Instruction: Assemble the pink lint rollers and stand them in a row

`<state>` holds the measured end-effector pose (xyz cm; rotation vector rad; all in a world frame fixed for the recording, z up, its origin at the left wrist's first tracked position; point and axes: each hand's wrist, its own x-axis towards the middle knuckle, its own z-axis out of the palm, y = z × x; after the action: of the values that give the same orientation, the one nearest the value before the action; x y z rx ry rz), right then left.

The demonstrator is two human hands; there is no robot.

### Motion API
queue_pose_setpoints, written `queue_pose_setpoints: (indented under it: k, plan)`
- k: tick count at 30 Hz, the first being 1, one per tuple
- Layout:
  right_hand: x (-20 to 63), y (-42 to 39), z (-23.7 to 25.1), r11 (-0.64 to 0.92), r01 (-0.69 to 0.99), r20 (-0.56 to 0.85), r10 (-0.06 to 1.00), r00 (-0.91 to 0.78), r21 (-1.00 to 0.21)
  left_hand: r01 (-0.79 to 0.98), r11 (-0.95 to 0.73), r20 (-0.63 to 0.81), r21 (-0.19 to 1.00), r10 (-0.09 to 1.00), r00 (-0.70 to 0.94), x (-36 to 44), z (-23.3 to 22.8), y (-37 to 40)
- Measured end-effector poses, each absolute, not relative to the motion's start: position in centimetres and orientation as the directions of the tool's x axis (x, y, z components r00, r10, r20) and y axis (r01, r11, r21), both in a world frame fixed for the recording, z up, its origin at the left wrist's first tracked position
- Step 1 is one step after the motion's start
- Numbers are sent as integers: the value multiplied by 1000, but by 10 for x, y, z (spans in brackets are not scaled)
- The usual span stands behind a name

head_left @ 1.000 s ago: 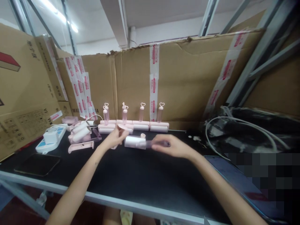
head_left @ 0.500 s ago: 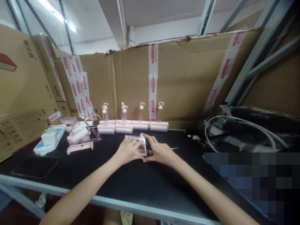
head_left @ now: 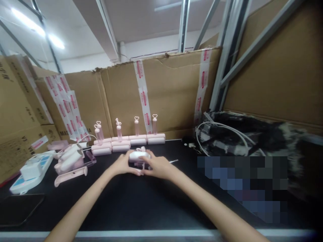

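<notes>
Two hands meet over one small white-and-pink roller piece [head_left: 138,156] on the black table [head_left: 141,201]; we judge the step to be pressing or seating its parts together, so we would keep it flat on the table and push evenly from both sides; our left hand [head_left: 123,165] curls partly closed against its left end, and our right hand [head_left: 155,166] curls over its right end, fingers bent, touching it; left of our hands lies a heap of loose pink parts [head_left: 72,161]; beyond our hands stands a row of finished rollers [head_left: 128,143] with heart-topped handles, backed by cardboard [head_left: 171,97].
</notes>
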<state>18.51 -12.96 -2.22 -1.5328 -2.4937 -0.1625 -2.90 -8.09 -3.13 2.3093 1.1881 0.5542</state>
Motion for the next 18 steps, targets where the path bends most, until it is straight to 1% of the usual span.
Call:
queue_pose_setpoints:
  k: [1, 3, 6, 8, 10, 12, 14, 16, 18]
  plan:
    - [194, -128, -18, 427, 904, 202, 887, -415, -20, 660, -498, 149, 563, 846, 511, -14, -31, -81]
    - [216, -123, -7, 355, 934, 149, 926, -347, -32, 744, -444, 132, 499, 888, 441, 24, -30, -78]
    - [250, -116, 8, 237, 971, 146, 962, -229, -34, 787, -424, 118, 448, 900, 419, 84, -29, -69]
    - [269, -114, 16, 166, 986, 191, 969, -158, -29, 794, -420, 118, 439, 904, 412, 122, -29, -61]
    - [280, -113, 27, 91, 995, 280, 957, -75, -45, 793, -439, 136, 422, 895, 424, 156, -31, -54]
    - [282, -106, 40, 26, 996, 398, 917, 10, -84, 801, -442, 176, 405, 897, 405, 183, -34, -47]
    - [276, -90, 54, -23, 990, 482, 872, 87, -137, 800, -445, 227, 402, 895, 383, 204, -38, -42]
    - [266, -66, 67, -63, 980, 504, 850, 153, -191, 787, -458, 261, 413, 887, 380, 215, -39, -39]
    - [255, -40, 73, -93, 967, 493, 847, 201, -235, 772, -481, 314, 416, 873, 374, 214, -38, -39]
